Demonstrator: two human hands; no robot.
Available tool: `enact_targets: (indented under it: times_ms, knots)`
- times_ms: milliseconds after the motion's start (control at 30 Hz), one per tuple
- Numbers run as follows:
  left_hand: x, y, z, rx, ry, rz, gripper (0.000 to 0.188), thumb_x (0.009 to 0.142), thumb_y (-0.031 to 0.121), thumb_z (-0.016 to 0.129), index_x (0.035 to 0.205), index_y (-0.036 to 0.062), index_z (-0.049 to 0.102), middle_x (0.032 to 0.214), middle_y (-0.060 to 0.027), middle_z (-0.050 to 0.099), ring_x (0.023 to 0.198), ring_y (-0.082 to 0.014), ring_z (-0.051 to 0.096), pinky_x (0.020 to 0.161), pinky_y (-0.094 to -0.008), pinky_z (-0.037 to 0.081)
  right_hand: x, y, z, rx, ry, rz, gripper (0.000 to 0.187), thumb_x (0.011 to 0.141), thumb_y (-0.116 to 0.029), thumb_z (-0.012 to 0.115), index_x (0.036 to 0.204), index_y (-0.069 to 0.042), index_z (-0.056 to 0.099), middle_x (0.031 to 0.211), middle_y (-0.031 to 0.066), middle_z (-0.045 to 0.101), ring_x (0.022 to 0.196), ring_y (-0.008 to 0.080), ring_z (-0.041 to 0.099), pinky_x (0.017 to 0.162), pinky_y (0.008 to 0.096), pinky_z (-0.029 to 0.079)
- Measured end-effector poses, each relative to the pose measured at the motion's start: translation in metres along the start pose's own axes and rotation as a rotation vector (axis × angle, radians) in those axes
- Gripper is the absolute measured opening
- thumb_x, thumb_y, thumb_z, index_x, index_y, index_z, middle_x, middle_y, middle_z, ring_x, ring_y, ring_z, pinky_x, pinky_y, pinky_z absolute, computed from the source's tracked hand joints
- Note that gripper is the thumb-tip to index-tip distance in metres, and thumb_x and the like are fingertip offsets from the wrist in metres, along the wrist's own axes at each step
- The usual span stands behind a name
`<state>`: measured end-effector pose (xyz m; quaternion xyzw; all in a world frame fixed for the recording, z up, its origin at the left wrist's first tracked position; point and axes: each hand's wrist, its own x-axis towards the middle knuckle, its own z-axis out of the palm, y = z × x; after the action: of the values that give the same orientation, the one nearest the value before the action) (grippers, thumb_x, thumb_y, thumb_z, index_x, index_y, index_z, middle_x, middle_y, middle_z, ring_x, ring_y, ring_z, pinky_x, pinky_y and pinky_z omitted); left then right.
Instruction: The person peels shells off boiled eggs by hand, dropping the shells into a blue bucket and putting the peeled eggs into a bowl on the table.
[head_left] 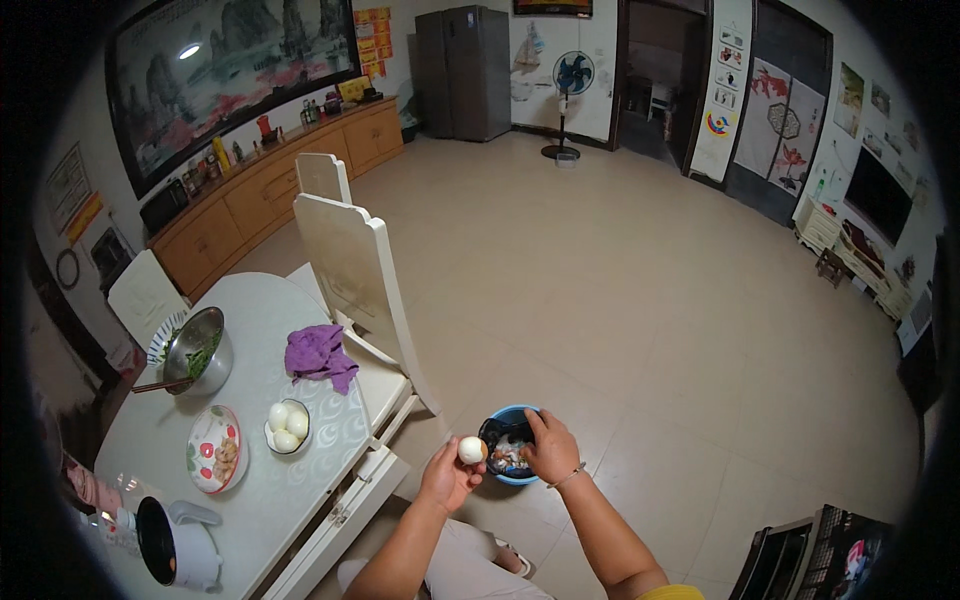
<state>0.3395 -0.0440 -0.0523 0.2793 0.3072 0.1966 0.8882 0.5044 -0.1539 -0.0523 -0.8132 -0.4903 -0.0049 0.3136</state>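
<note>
From my seat, my left hand (447, 478) grips a pale, smooth peeled egg (471, 450) in its fingertips, held just beside the rim of a round blue plastic bin lined with a black bag (497, 431), while my right hand (551, 450) rests curled over that bin's far edge, just right of the egg. To the left on the white round table (260, 500) I see a small white bowl of three more peeled eggs (287, 425), and beyond it a crumpled purple cloth (318, 352) and a steel bowl of greens (198, 350).
</note>
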Motion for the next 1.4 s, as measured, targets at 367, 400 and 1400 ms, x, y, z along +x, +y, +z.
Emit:
enact_targets:
  times_ms: [367,400,1400]
  knots:
    - [-0.007,-0.002,0.002,0.18,-0.077,0.108,0.028,0.093,0.026,0.047,0.114,0.0067,0.049,0.092,-0.0047,0.059,0.075,-0.0141,0.058,0.054,-0.0232,0.044,0.003,-0.041,-0.017,0.67,-0.279,-0.023,0.029,0.079,-0.014,0.066,0.105,-0.002,0.061,0.088,0.0083,0.063,0.074,0.0132,0.061,0.065,0.0249,0.05]
    - [-0.009,-0.001,0.004,0.29,-0.069,0.143,0.028,0.092,0.023,0.05,0.114,0.006,0.049,0.093,-0.0043,0.059,0.076,-0.013,0.058,0.055,-0.0222,0.044,0.002,-0.041,-0.015,0.668,-0.249,-0.063,0.028,0.079,-0.013,0.066,0.104,-0.002,0.061,0.086,0.0086,0.063,0.074,0.0137,0.061,0.065,0.0249,0.05]
    - [-0.009,0.002,0.001,0.276,-0.067,0.142,0.028,0.087,0.015,0.057,0.112,0.0027,0.053,0.093,-0.0057,0.061,0.071,-0.0105,0.056,0.051,-0.0195,0.042,-0.001,-0.042,-0.009,0.832,-0.246,-0.016,0.03,0.078,-0.016,0.065,0.105,-0.002,0.061,0.088,0.0119,0.063,0.074,0.0162,0.062,0.066,0.026,0.049]
